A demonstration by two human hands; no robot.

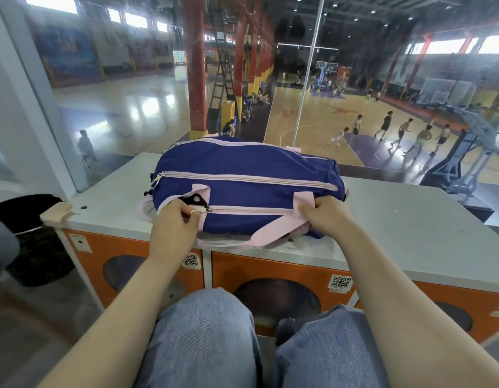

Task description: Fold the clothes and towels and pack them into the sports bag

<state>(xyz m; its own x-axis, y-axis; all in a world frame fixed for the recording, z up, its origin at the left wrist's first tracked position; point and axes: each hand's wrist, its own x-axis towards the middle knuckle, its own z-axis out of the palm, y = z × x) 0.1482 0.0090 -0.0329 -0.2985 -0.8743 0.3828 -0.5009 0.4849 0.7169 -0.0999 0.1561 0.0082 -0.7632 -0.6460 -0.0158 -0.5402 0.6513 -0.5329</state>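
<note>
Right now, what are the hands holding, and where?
Both hold the sports bag. The left hand pinches the front zipper pull; the right hand grips its pink strap.

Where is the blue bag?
In the head view, the bag lies mid-frame on the white counter, with the left hand and right hand gripping its near side.

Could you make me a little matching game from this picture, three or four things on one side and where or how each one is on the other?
Things:
1. sports bag
2. left hand
3. right hand
4. QR stickers

States:
A. pinching a zipper pull
B. lying zipped on the white locker top
C. stuck on the orange locker fronts
D. gripping the bag's pink strap end

Pairs: 1-B, 2-A, 3-D, 4-C
</note>
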